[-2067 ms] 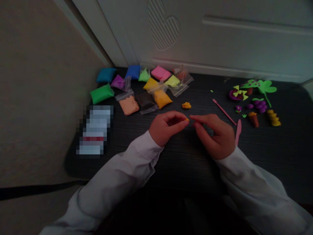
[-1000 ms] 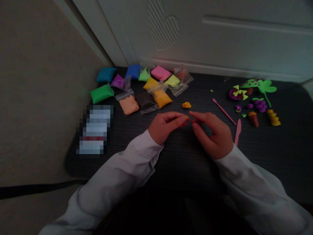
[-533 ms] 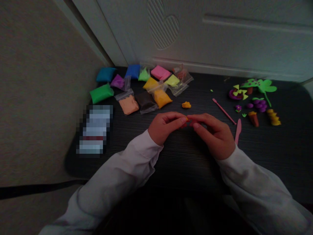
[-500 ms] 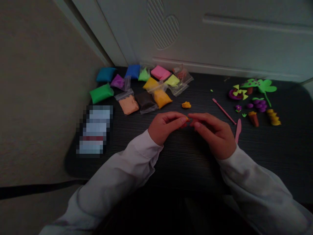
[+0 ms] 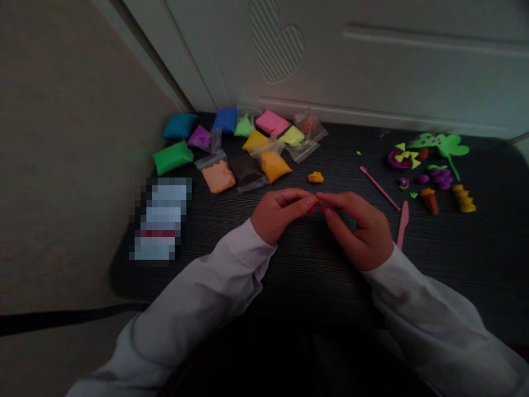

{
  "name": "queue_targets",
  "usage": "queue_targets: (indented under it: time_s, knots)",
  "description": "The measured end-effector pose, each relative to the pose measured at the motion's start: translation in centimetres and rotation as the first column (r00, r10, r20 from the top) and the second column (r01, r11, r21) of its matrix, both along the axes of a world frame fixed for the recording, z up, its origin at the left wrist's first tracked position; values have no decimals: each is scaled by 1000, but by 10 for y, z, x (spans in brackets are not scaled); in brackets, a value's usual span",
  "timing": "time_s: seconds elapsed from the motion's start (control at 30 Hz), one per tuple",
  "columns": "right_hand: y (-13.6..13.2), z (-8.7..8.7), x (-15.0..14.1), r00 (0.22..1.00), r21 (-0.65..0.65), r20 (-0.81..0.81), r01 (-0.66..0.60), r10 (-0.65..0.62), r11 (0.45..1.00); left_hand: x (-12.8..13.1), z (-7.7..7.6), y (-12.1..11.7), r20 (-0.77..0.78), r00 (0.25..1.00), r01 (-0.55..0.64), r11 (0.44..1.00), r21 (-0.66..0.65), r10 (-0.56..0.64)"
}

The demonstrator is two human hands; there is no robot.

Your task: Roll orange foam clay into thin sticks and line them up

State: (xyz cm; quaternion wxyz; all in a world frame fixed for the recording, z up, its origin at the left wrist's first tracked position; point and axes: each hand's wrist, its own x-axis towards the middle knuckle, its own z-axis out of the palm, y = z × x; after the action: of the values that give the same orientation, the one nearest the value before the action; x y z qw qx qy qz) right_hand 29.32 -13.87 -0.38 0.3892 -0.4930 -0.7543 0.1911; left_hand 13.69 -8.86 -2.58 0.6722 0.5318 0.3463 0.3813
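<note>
My left hand (image 5: pixel 278 214) pinches a small piece of orange clay (image 5: pixel 316 199) between thumb and fingertips; only a sliver of it shows. Close on its right, my right hand (image 5: pixel 359 227) reaches its index fingertip to that piece. The right thumb is held apart from the index finger, and I see nothing gripped between them. Just beyond my fingers, a lumpy orange clay shape (image 5: pixel 316 177) lies on the dark table (image 5: pixel 314 275). To the right rest a thin pink modelling tool (image 5: pixel 379 187) and a pink plastic knife (image 5: pixel 402 223).
Several bags of coloured clay, among them an orange one (image 5: pixel 275 166) and a green one (image 5: pixel 172 158), lie at the back left. A blurred-out phone (image 5: pixel 161 220) is at the left. Finished clay pieces, including purple grapes (image 5: pixel 440 177) and a brown cone (image 5: pixel 430 200), sit at the right.
My right hand has shifted slightly left, bringing its index fingertip against the orange piece. Its thumb has dropped away from the index finger a little. My left hand stays nearly still.
</note>
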Motion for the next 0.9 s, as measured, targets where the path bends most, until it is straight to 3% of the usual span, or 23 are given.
queue_targets:
  time_s: [0.27,0.57,0.9]
  knots:
    - [-2,-2,1,970,-246,-230,19,-77,969,0,1,0,-10,1000,-2,1000,-6,2]
    - [-1,-2,-1,999,-52,-47,12,-15,999,-1,-1,0,35,999,5,1000,-7,-5]
    - [-2,-1,0,998,-67,-58,21,-25,997,-1,-1,0,26,1000,-5,1000,-18,6]
